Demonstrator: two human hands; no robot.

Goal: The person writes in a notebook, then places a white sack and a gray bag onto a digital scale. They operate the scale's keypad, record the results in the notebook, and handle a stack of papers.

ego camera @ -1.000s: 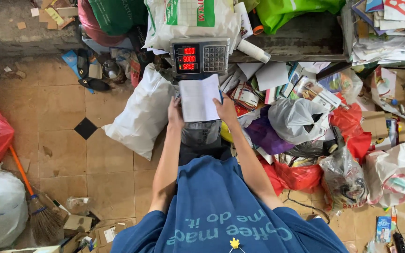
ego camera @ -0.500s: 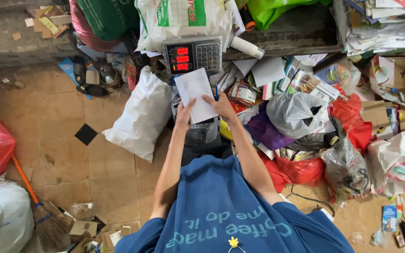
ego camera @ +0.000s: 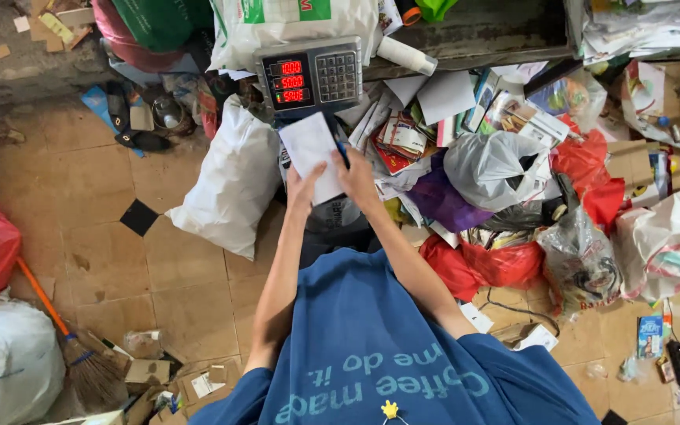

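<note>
A white sheet of paper (ego camera: 311,153) is gripped by both hands, left (ego camera: 301,189) and right (ego camera: 358,177), before the weighing scale (ego camera: 312,76); creasing or tearing is risked if pulled unevenly.

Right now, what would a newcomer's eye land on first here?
Probably the weighing scale at top centre, its red digits lit, with both hands just below it: the left hand and right hand hold a white sheet of paper. Next, the heap of bags and paper on the right, and the broom at lower left.
</note>
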